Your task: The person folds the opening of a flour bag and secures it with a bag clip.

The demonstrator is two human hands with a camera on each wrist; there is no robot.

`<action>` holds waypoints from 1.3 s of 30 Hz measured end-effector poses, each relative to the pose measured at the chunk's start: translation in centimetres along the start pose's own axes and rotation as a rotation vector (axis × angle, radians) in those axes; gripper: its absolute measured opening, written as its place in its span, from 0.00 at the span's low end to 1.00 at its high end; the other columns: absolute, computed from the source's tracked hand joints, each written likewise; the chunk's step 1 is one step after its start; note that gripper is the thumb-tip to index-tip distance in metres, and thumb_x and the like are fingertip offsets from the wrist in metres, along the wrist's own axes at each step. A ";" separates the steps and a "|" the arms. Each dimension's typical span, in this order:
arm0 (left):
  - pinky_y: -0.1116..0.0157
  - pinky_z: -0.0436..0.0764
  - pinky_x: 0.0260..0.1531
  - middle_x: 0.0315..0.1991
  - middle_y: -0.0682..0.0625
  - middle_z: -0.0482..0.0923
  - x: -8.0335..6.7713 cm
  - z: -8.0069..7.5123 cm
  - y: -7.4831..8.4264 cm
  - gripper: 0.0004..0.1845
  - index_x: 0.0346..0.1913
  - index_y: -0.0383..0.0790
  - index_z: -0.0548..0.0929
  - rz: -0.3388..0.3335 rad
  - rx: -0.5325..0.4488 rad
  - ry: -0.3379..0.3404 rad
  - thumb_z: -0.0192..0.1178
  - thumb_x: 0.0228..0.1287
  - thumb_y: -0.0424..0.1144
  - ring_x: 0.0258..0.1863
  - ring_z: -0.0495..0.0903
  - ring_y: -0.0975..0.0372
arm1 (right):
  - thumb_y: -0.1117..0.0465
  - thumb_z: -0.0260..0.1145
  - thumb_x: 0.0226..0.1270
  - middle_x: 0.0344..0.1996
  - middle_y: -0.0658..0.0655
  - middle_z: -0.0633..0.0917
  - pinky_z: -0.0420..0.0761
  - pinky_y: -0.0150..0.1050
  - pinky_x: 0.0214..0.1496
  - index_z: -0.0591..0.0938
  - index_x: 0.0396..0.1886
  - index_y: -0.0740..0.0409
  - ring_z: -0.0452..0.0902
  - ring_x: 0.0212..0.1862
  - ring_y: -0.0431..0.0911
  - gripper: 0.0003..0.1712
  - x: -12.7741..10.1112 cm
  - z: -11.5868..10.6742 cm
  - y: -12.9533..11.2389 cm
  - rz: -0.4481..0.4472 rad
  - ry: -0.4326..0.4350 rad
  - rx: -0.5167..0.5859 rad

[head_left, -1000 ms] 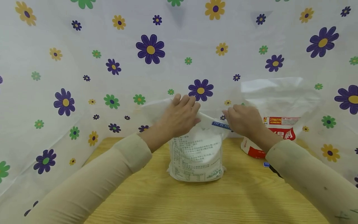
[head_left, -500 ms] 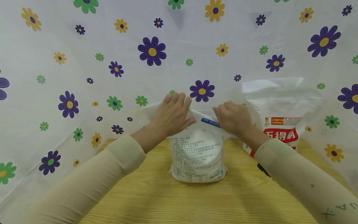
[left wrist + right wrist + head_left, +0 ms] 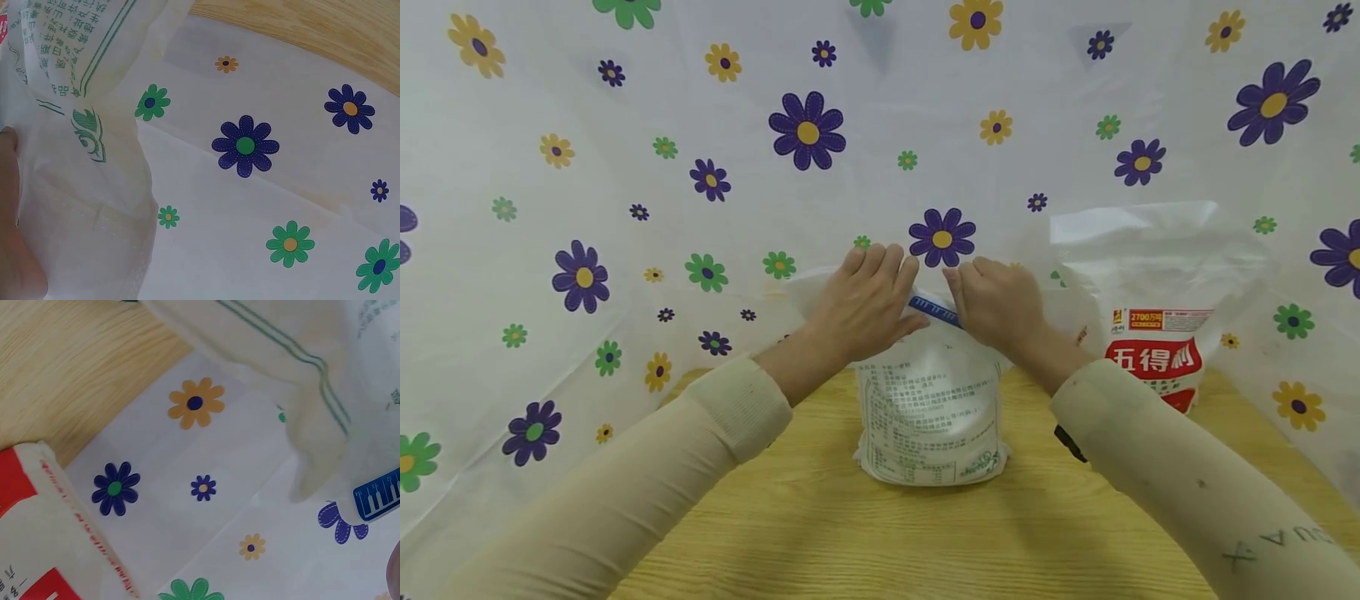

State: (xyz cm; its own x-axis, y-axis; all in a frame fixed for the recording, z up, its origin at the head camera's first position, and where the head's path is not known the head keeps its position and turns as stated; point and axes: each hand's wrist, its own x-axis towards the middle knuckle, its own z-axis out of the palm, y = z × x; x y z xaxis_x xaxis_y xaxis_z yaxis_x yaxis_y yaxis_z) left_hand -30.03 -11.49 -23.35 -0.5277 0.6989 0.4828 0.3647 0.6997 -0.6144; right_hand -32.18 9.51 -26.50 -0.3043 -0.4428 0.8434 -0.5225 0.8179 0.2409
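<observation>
Rightward no more: my right hand (image 3: 996, 304) slid left to my left hand (image 3: 865, 304), both sets of fingers pinching the bag (image 3: 931, 412) top mid-frame; red bag (image 3: 1153, 333) stands right on the tabletop (image 3: 820, 542).

Right wrist view: white printed bag (image 3: 312, 375) upper right, blue clip (image 3: 378, 495) at its edge; red-and-white bag (image 3: 37, 550) lower left; wooden surface (image 3: 69, 369); flowered sheet (image 3: 200, 487).

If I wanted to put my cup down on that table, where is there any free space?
The wooden table shows bare wood in front of the white bag, between the two sleeves, and left of the bag toward the flowered sheet. It is crowded at the bag's top, where the left hand and right hand meet, and toward the red-labelled bag.
</observation>
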 end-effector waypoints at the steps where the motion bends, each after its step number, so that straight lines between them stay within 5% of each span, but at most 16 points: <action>1: 0.59 0.63 0.45 0.41 0.47 0.66 0.0 0.0 0.0 0.34 0.54 0.38 0.69 0.000 0.000 0.007 0.48 0.69 0.68 0.41 0.63 0.54 | 0.51 0.39 0.83 0.10 0.54 0.67 0.58 0.36 0.14 0.68 0.15 0.59 0.60 0.12 0.45 0.32 0.2 0.0 -0.2 0.010 0.003 0.004; 14: 0.60 0.60 0.42 0.38 0.49 0.62 0.3 0.0 0.2 0.33 0.44 0.39 0.68 0.008 0.080 0.037 0.47 0.67 0.71 0.37 0.61 0.56 | 0.57 0.52 0.77 0.12 0.55 0.68 0.59 0.35 0.16 0.69 0.17 0.59 0.61 0.14 0.45 0.23 1.4 0.5 -1.6 0.106 0.002 0.059; 18: 0.58 0.60 0.47 0.43 0.48 0.66 0.3 0.0 0.2 0.36 0.53 0.38 0.69 0.009 0.061 0.026 0.47 0.67 0.71 0.42 0.62 0.55 | 0.55 0.50 0.78 0.12 0.55 0.68 0.61 0.36 0.16 0.70 0.18 0.58 0.62 0.15 0.45 0.24 1.3 0.7 -1.3 0.136 -0.042 0.054; 21: 0.53 0.58 0.59 0.56 0.44 0.67 0.1 0.3 0.2 0.41 0.66 0.37 0.66 0.010 0.032 -0.017 0.46 0.68 0.71 0.53 0.63 0.52 | 0.52 0.49 0.79 0.15 0.55 0.71 0.65 0.37 0.17 0.73 0.21 0.59 0.65 0.17 0.47 0.24 1.1 0.7 -1.0 0.160 -0.094 0.036; 26: 0.45 0.40 0.73 0.79 0.40 0.46 -0.7 1.0 0.2 0.48 0.79 0.37 0.50 0.001 0.012 -0.106 0.41 0.71 0.70 0.78 0.43 0.46 | 0.48 0.51 0.78 0.26 0.61 0.80 0.77 0.42 0.26 0.79 0.37 0.64 0.75 0.27 0.53 0.23 0.3 1.0 -0.1 0.161 -0.157 -0.026; 34: 0.44 0.29 0.74 0.81 0.41 0.32 -2.0 2.2 -0.3 0.48 0.80 0.39 0.45 -0.021 -0.052 -0.182 0.36 0.72 0.70 0.80 0.30 0.47 | 0.48 0.51 0.78 0.42 0.66 0.86 0.81 0.50 0.46 0.79 0.54 0.67 0.82 0.42 0.59 0.26 -1.6 1.6 1.3 0.144 -0.259 -0.058; 39: 0.43 0.31 0.75 0.81 0.40 0.27 -3.0 2.8 -0.5 0.47 0.80 0.40 0.45 -0.068 -0.175 -0.252 0.38 0.72 0.70 0.80 0.27 0.45 | 0.48 0.50 0.77 0.45 0.66 0.86 0.82 0.52 0.47 0.77 0.57 0.66 0.82 0.47 0.60 0.27 -2.3 1.5 1.8 0.158 -0.351 -0.039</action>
State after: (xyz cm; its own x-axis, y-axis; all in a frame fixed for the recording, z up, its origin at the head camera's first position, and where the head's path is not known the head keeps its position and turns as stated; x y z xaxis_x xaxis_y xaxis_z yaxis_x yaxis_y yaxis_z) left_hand -30.76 -14.37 -26.25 -0.7207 0.6064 0.3359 0.4373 0.7737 -0.4584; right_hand -33.62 11.44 -28.74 -0.6366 -0.4035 0.6573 -0.4185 0.8966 0.1450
